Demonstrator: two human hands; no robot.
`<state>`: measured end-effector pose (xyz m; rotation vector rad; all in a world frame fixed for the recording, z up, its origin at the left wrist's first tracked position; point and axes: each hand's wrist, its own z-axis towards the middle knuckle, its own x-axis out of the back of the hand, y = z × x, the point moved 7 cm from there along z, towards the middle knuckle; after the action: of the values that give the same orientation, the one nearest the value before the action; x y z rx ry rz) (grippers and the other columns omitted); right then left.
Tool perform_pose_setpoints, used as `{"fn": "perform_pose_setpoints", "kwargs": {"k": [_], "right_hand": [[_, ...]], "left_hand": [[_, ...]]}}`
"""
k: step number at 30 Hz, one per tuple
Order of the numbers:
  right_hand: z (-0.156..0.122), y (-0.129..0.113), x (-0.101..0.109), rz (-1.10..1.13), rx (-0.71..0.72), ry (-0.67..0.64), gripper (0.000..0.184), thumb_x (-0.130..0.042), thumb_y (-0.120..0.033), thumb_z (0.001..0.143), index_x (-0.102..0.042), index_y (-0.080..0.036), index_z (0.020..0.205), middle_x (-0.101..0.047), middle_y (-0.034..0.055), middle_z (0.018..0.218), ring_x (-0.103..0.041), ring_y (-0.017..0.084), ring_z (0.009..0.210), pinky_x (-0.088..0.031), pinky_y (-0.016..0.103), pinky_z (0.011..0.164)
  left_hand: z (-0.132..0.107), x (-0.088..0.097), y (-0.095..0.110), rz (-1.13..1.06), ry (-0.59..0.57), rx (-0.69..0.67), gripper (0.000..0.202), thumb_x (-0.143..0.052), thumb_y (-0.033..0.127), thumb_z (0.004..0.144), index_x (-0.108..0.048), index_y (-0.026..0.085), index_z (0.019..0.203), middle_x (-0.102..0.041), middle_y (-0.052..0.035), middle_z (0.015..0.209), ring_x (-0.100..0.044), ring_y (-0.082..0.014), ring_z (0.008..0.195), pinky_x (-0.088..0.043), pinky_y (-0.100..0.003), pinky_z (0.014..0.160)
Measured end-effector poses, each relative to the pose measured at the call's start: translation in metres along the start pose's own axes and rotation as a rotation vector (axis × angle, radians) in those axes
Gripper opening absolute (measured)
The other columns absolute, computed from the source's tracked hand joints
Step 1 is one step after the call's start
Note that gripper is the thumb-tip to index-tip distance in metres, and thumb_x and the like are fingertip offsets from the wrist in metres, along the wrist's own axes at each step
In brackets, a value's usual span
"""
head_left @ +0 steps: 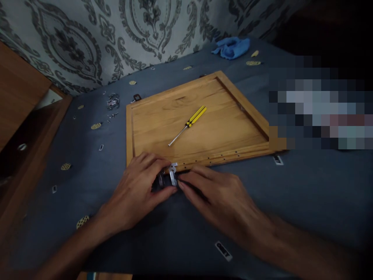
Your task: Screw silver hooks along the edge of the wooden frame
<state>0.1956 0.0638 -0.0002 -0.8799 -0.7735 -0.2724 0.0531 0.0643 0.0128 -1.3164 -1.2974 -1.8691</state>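
A wooden panel [204, 128] with a raised frame lies flat on a blue-grey cloth. On it rests a screwdriver [189, 124] with a yellow and black handle. At the panel's near edge, both hands pinch a small metal hinge [171, 175]. My left hand [140, 186] grips the hinge from the left, fingers curled round it. From the right, my right hand [215, 194] closes its fingertips on the same piece. A row of small holes runs along the panel's near rail.
Loose screws and a metal fitting [113, 102] lie on the cloth beyond the panel's left corner. A blue rag [232, 47] sits at the far edge. A wooden cabinet [20, 101] stands at the left. Patterned wallpaper is behind.
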Motion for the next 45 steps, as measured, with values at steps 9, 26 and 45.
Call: {"fn": "perform_pose_setpoints", "kwargs": {"k": [9,26,45], "right_hand": [[0.002,-0.007,0.005,-0.372,0.245,-0.046,0.025,-0.048,-0.001,0.092,-0.068,-0.016,0.088,-0.069,0.0025,0.078,-0.059,0.015,0.051,-0.034,0.032,0.045],[-0.003,-0.016,-0.003,-0.386,0.355,-0.134,0.043,-0.046,0.008,0.082,-0.07,-0.004,0.115,-0.075,0.0165,0.112,-0.073,0.022,0.074,-0.058,0.03,0.053],[-0.004,-0.016,-0.008,-0.471,0.41,-0.148,0.05,-0.045,0.007,0.08,-0.067,-0.006,0.124,-0.072,0.0172,0.125,-0.07,0.018,0.068,-0.057,0.03,0.053]], "left_hand": [[0.001,0.002,0.002,0.026,0.019,-0.015,0.034,-0.078,0.028,0.088,-0.064,0.021,0.117,-0.069,-0.0056,0.109,-0.063,-0.0262,0.104,-0.052,-0.042,0.09],[0.001,-0.001,0.002,0.013,0.021,0.016,0.032,-0.076,0.03,0.089,-0.064,0.022,0.118,-0.071,-0.0062,0.109,-0.065,-0.0264,0.102,-0.051,-0.042,0.087],[-0.003,0.003,-0.006,0.028,-0.008,0.074,0.048,-0.086,0.041,0.08,-0.058,0.023,0.115,-0.068,-0.0033,0.104,-0.063,-0.0263,0.099,-0.05,-0.042,0.083]]}}
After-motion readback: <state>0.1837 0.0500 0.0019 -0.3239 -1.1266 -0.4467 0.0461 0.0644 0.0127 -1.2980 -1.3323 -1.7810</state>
